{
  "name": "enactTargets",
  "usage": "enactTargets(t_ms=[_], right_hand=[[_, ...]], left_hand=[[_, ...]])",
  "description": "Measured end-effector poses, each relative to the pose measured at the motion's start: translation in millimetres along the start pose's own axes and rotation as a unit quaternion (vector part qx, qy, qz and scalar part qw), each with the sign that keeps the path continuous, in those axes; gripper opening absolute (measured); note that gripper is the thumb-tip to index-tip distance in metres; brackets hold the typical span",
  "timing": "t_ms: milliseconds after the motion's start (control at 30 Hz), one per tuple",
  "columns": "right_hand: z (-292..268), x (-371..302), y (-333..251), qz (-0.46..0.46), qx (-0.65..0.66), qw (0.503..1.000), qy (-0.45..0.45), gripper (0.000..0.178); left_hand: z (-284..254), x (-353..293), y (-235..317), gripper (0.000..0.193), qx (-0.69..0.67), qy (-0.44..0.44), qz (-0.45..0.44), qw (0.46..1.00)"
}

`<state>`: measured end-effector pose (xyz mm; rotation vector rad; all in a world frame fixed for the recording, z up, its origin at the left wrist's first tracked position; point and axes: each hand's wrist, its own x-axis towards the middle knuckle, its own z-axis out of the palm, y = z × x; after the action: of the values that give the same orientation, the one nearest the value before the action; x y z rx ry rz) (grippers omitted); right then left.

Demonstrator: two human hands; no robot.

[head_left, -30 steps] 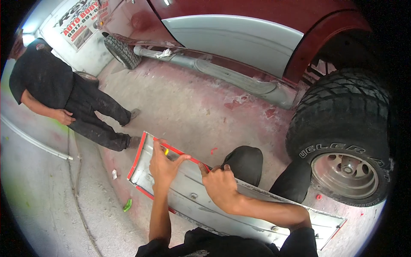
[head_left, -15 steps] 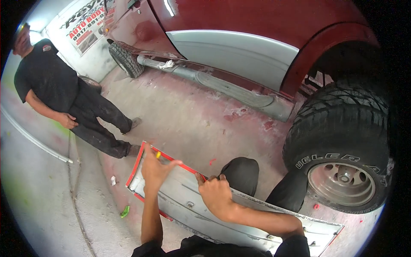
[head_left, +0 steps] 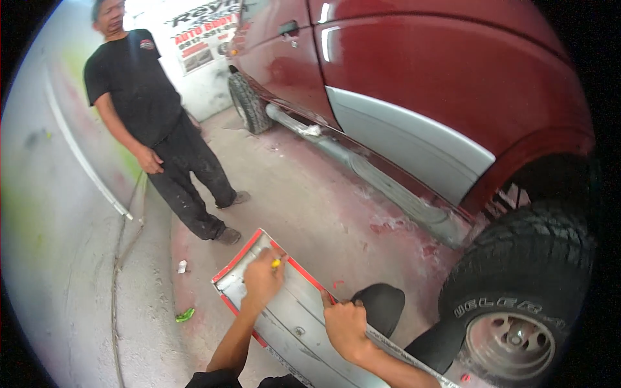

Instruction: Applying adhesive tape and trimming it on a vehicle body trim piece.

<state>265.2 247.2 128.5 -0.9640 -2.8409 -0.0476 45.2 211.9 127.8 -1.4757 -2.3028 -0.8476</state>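
A long silver-grey trim panel (head_left: 294, 309) lies tilted across my lap, its ridged face up. Red tape strips (head_left: 237, 257) run along its far end and both long edges. My left hand (head_left: 264, 278) is closed above the far end. A small yellow-tipped object (head_left: 276, 263) pokes out of it; the rest is hidden in my fingers, so its kind does not show. Farther along the right edge, my right hand (head_left: 347, 328) grips the panel, with a fingertip against the red tape there.
A dark red vehicle (head_left: 414, 58) with a silver door panel (head_left: 407, 139) stands on the right, its large rear tyre (head_left: 517, 258) close by. Another person in black (head_left: 136, 90) stands at the far left, hands hanging down. A green scrap (head_left: 185, 315) lies on the floor by the wall.
My left hand has closed from spread fingers and drawn back from the panel's far corner. The right hand keeps its hold on the edge. The view has shifted, showing more of the standing person.
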Motion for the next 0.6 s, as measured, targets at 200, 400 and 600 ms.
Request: enactTargets(t_ms=[200, 400, 600], right_hand=[[5, 1, 0, -0.008, -0.018, 1.000, -0.004, 0.055], [8, 2, 3, -0.006, -0.003, 1.000, -0.023, 0.055], [15, 0, 4, -0.010, 0.009, 1.000, -0.021, 0.055]], left_hand=[[0, -37, 20, 0.033, 0.030, -0.056, 0.006, 0.998], [2, -68, 41, 0.043, 0.018, -0.132, 0.087, 0.987], [-8, -59, 50, 0.049, 0.019, -0.167, 0.048, 0.985]])
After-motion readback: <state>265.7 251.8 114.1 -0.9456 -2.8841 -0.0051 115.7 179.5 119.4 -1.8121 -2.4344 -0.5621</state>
